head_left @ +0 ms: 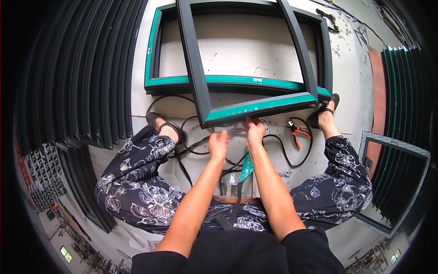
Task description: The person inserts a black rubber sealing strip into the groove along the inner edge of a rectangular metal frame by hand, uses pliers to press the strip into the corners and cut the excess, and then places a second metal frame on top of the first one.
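A dark grey window frame [302, 50] with green film along its lower edge lies tilted across a second dark frame [329, 55], also edged in green. Just below the near edge of the upper frame, my left hand [218, 145] is closed, slightly blurred by motion. My right hand [254, 131] is close by on its right, fingers pinched, their tips at that edge. Between the two hands stretches what looks like a thin clear plastic film [235, 132]; its ends are hidden in the fingers. A strip of green film [247, 167] hangs below my right hand.
Pliers with orange handles [297, 134] lie on the floor to the right, ringed by a black cable [292, 165]. Dark profiles [86, 68] stand stacked at the left. More green-edged profiles [401, 86] and a film-wrapped frame [422, 157] stand at the right.
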`<state>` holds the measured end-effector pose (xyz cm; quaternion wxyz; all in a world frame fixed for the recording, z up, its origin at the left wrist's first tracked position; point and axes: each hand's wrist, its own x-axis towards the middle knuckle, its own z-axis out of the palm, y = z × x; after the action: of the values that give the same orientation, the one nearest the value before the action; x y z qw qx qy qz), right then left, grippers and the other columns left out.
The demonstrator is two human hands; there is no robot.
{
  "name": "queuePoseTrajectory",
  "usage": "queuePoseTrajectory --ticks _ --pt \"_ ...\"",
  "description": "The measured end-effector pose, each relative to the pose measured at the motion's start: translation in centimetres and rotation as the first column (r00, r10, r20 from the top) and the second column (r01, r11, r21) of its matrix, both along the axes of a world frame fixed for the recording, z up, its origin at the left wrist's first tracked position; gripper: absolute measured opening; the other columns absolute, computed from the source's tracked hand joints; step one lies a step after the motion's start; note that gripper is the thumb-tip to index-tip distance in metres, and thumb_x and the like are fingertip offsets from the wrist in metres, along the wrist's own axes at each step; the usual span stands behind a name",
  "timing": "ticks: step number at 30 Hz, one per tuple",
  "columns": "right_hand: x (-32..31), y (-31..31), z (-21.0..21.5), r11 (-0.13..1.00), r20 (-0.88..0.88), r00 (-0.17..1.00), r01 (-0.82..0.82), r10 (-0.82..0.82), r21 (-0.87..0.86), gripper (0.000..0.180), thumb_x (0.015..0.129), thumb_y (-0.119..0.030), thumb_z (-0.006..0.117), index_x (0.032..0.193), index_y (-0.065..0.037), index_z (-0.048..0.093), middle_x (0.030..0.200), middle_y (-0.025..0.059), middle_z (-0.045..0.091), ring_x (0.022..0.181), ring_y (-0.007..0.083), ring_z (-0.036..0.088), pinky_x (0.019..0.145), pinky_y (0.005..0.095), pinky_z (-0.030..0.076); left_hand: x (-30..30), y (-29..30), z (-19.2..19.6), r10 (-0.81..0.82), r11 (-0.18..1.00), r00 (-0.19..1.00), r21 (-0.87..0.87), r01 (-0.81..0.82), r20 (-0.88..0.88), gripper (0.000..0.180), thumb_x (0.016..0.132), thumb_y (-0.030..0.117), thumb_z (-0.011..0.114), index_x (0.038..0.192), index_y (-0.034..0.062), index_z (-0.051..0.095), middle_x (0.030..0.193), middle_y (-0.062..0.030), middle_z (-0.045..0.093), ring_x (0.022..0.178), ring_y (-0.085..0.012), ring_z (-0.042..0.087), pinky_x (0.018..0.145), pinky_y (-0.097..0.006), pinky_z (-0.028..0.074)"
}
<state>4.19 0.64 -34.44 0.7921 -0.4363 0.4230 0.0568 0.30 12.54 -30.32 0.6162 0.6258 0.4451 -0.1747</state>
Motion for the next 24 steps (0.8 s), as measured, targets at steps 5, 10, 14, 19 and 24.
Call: queuePoseTrajectory --ticks 5,10,14,19,24 --pt "-0.9 1.2 1.0 0.996 0.035 0.999 0.017 -0.02 0.088 0.008 0.081 -0.004 0.061 0.088 -0.004 0.056 0.076 0.0022 0.059 0.064 0.0119 0.057 0.055 0.0232 0.046 2.0 2.1 -1.6 0.221 0.923 0.969 -0.296 -0.246 -0.114 0.013 0.086 0.021 0.059 0.089 0.0085 0.057 0.08 -0.0034 0.061 0.07 -0.0131 0.059 0.054 -0.024 0.045" --pt "-0.7 0.7 0.1 0.999 0.022 0.999 -0.029 0.03 -0.013 0.01 0.079 -0.004 0.061 0.087 -0.003 0.055 0.08 0.0028 0.058 0.067 0.0129 0.054 0.062 0.0257 0.045 2.5 1.5 -0.9 0.332 0.848 0.929 -0.38 -0.371 -0.166 0.011 0.085 0.006 0.051 0.093 0.0016 0.056 0.082 -0.0099 0.062 0.07 -0.0195 0.061 0.055 -0.027 0.048" --pt "-0.6 1.8 0.6 0.995 0.048 0.998 0.041 -0.046 0.089 0.011 0.079 -0.002 0.061 0.089 -0.004 0.055 0.076 0.0022 0.059 0.064 0.0126 0.057 0.056 0.0242 0.046 2.4 2.7 -1.7 0.361 0.754 0.906 -0.502 -0.424 -0.222 0.009 0.089 0.008 0.048 0.095 0.0064 0.055 0.09 -0.0119 0.063 0.078 -0.0222 0.062 0.06 -0.029 0.052" --pt "-0.8 2.0 0.0 0.996 0.012 0.996 -0.093 0.093 -0.007 0.016 0.079 0.0 0.06 0.094 -0.003 0.056 0.082 0.0031 0.06 0.065 0.0132 0.057 0.059 0.0239 0.047 3.3 2.2 -0.5 0.335 0.787 0.907 -0.453 -0.418 -0.255 0.009 0.09 0.01 0.047 0.096 0.0063 0.054 0.092 -0.0148 0.063 0.08 -0.0239 0.063 0.059 -0.028 0.052" --pt "-1.2 3.1 0.3 0.992 0.096 0.988 -0.125 0.124 0.0 0.016 0.078 0.0 0.06 0.094 -0.002 0.055 0.083 0.0028 0.06 0.066 0.0127 0.057 0.059 0.0239 0.046 3.5 2.4 -0.8 0.18 0.906 0.965 -0.35 -0.237 -0.189 0.013 0.09 0.015 0.049 0.096 0.005 0.055 0.081 -0.0113 0.065 0.063 -0.0166 0.063 0.046 -0.022 0.049"
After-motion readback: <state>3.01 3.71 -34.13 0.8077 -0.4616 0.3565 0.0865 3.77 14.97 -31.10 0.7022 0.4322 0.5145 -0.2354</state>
